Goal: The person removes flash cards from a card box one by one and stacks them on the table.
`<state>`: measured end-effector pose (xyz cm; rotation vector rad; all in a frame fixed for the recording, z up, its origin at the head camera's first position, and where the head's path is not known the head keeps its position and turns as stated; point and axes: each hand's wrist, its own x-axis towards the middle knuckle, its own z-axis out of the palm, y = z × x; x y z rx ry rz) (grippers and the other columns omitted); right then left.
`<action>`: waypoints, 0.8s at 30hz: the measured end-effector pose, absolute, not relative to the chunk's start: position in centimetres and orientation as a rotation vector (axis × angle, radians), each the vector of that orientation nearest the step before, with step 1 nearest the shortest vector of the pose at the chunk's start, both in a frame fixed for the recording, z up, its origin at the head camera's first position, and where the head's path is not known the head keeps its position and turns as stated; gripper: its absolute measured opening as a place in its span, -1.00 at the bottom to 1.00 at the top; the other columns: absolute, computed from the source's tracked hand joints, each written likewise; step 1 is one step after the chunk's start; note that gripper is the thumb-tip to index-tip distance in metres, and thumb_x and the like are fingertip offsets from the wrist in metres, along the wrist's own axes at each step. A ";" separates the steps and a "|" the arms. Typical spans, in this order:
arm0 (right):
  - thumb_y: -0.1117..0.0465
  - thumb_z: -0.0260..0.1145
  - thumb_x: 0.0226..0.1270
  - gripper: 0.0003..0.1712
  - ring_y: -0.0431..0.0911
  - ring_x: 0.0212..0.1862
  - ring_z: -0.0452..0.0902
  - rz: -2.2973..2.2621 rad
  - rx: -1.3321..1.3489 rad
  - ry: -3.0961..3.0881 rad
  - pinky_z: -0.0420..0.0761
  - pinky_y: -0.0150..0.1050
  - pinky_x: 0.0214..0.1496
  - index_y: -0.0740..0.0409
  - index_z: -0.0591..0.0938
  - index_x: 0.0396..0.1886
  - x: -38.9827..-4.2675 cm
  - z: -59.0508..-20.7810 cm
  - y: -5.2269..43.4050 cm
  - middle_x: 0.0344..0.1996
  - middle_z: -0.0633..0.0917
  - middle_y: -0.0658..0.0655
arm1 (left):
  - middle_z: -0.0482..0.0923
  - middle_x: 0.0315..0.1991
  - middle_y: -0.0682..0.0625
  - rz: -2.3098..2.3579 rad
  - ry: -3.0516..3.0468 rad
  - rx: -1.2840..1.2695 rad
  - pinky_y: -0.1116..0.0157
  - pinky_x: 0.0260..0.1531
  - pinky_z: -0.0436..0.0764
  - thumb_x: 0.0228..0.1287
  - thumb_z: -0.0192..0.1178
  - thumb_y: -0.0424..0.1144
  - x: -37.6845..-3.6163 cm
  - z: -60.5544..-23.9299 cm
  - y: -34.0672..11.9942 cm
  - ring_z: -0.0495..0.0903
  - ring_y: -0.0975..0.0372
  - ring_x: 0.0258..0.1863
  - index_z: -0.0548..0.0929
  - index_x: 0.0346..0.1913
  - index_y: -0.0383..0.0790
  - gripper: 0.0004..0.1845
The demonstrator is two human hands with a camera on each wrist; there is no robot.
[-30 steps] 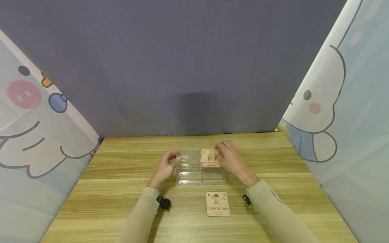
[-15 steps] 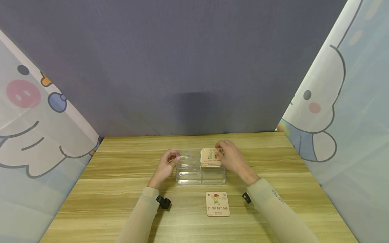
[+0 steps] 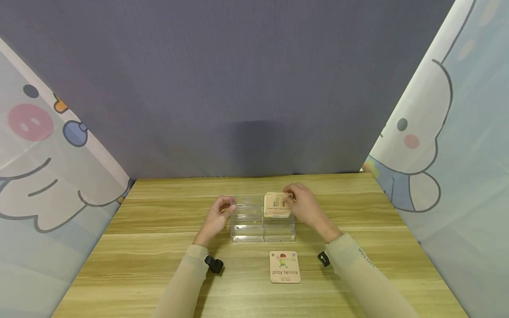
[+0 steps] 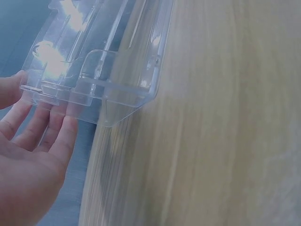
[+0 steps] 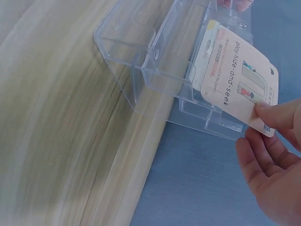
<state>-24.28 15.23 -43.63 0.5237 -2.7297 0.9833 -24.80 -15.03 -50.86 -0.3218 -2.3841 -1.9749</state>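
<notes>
A clear plastic tiered card holder (image 3: 247,227) with two columns stands on the table. My left hand (image 3: 217,216) grips its left end, thumb in front and fingers behind, as the left wrist view shows. With thumb and fingers, my right hand (image 3: 305,206) pinches the right edge of a "play hide-and-seek" card (image 5: 235,70) at the upper right tiers. Behind that card, the yellowish edge of another card (image 5: 206,49) shows in the right wrist view. Nearer to me on the table lies a "play tennis" card (image 3: 285,267), face up.
The wood-grain table (image 3: 159,256) ends at a dark grey cloth wall (image 3: 254,88) at the back. Cartoon-printed curtains hang at the left (image 3: 36,176) and right (image 3: 457,154). Each wrist wears a black camera strap.
My right hand has shifted slightly up and right. The "play hide-and-seek" card has risen a little in the holder with it. The left hand and holder have stayed put.
</notes>
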 end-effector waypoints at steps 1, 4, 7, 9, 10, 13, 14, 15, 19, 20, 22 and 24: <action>0.35 0.36 0.40 -0.76 -0.06 -0.22 0.51 0.998 0.517 -2.728 0.57 -0.17 -0.22 0.23 0.66 0.03 -24.3 -43.7 15.3 -0.20 0.64 0.09 | 0.50 0.20 -0.36 -1.972 -2.384 -0.320 0.14 0.20 0.49 0.49 0.14 -0.44 -24.8 -50.9 -15.0 0.49 -0.11 0.20 0.48 0.19 -0.49 -0.70; 0.36 0.35 0.40 -0.77 -0.06 -0.21 0.50 1.045 0.493 -2.723 0.56 -0.18 -0.20 0.24 0.66 0.02 -24.3 -43.7 15.3 -0.19 0.63 0.09 | 0.51 0.19 -0.33 -1.958 -2.393 -0.313 0.15 0.20 0.50 0.50 0.14 -0.43 -24.8 -50.8 -15.0 0.49 -0.09 0.19 0.49 0.18 -0.47 -0.71; 0.38 0.35 0.40 -0.77 -0.05 -0.20 0.49 1.088 0.472 -2.713 0.56 -0.18 -0.20 0.24 0.66 0.01 -24.3 -43.6 15.2 -0.18 0.62 0.10 | 0.53 0.18 -0.29 -1.955 -2.394 -0.316 0.16 0.19 0.51 0.50 0.14 -0.41 -24.7 -50.7 -15.0 0.51 -0.05 0.18 0.49 0.17 -0.46 -0.72; 0.39 0.35 0.39 -0.78 -0.05 -0.21 0.49 1.107 0.465 -2.700 0.56 -0.18 -0.20 0.24 0.66 0.00 -24.3 -43.5 15.2 -0.19 0.62 0.10 | 0.54 0.17 -0.28 -1.955 -2.389 -0.320 0.16 0.18 0.52 0.50 0.15 -0.41 -24.7 -50.7 -15.0 0.51 -0.04 0.16 0.50 0.17 -0.46 -0.72; 0.39 0.35 0.39 -0.79 -0.05 -0.22 0.48 1.115 0.465 -2.690 0.56 -0.18 -0.21 0.24 0.67 -0.01 -24.2 -43.5 15.2 -0.21 0.61 0.10 | 0.54 0.16 -0.28 -1.954 -2.386 -0.322 0.16 0.18 0.53 0.50 0.15 -0.41 -24.7 -50.7 -15.0 0.52 -0.03 0.16 0.50 0.17 -0.47 -0.71; 0.39 0.35 0.39 -0.83 -0.05 -0.25 0.47 1.138 0.468 -2.658 0.54 -0.17 -0.24 0.24 0.68 -0.05 -24.2 -43.4 15.3 -0.25 0.61 0.10 | 0.54 0.15 -0.27 -1.951 -2.385 -0.320 0.17 0.17 0.54 0.49 0.16 -0.42 -24.6 -50.7 -15.0 0.52 -0.02 0.15 0.50 0.16 -0.48 -0.71; 0.38 0.35 0.40 -0.84 -0.05 -0.26 0.47 1.141 0.472 -2.649 0.54 -0.17 -0.24 0.23 0.68 -0.06 -24.2 -43.3 15.3 -0.25 0.61 0.10 | 0.54 0.15 -0.27 -1.954 -2.384 -0.318 0.17 0.17 0.54 0.48 0.16 -0.42 -24.6 -50.7 -15.0 0.52 -0.01 0.14 0.50 0.16 -0.48 -0.71; 0.37 0.36 0.40 -0.85 -0.06 -0.26 0.47 1.142 0.474 -2.643 0.54 -0.17 -0.24 0.22 0.68 -0.06 -24.3 -43.3 15.3 -0.25 0.61 0.09 | 0.54 0.15 -0.27 -1.954 -2.383 -0.316 0.19 0.17 0.54 0.48 0.16 -0.42 -24.6 -50.8 -15.0 0.52 -0.01 0.14 0.50 0.16 -0.47 -0.72; 0.36 0.36 0.41 -0.86 -0.06 -0.25 0.49 1.165 0.470 -2.630 0.55 -0.17 -0.22 0.22 0.69 -0.08 -24.3 -43.2 15.2 -0.23 0.63 0.10 | 0.55 0.15 -0.27 -1.945 -2.382 -0.317 0.20 0.15 0.54 0.48 0.16 -0.42 -24.6 -50.7 -15.0 0.53 0.01 0.13 0.52 0.14 -0.43 -0.75; 0.36 0.36 0.41 -0.86 -0.06 -0.24 0.50 1.178 0.465 -2.626 0.55 -0.17 -0.21 0.22 0.69 -0.08 -24.3 -43.1 15.2 -0.22 0.63 0.11 | 0.55 0.15 -0.26 -1.945 -2.380 -0.316 0.20 0.15 0.54 0.48 0.17 -0.41 -24.6 -50.7 -15.0 0.53 0.01 0.12 0.53 0.13 -0.41 -0.75; 0.37 0.36 0.40 -0.86 -0.04 -0.23 0.51 1.207 0.450 -2.623 0.57 -0.15 -0.19 0.22 0.69 -0.09 -24.2 -42.9 15.2 -0.22 0.64 0.12 | 0.55 0.15 -0.28 -1.936 -2.383 -0.323 0.19 0.15 0.54 0.48 0.17 -0.41 -24.6 -50.7 -15.0 0.53 0.00 0.12 0.53 0.13 -0.41 -0.75; 0.37 0.36 0.41 -0.87 -0.03 -0.22 0.52 1.226 0.438 -2.623 0.57 -0.14 -0.17 0.22 0.70 -0.09 -24.1 -42.6 15.2 -0.21 0.65 0.12 | 0.54 0.16 -0.29 -1.933 -2.386 -0.330 0.19 0.15 0.55 0.48 0.17 -0.41 -24.6 -50.8 -15.1 0.53 -0.01 0.13 0.52 0.14 -0.41 -0.74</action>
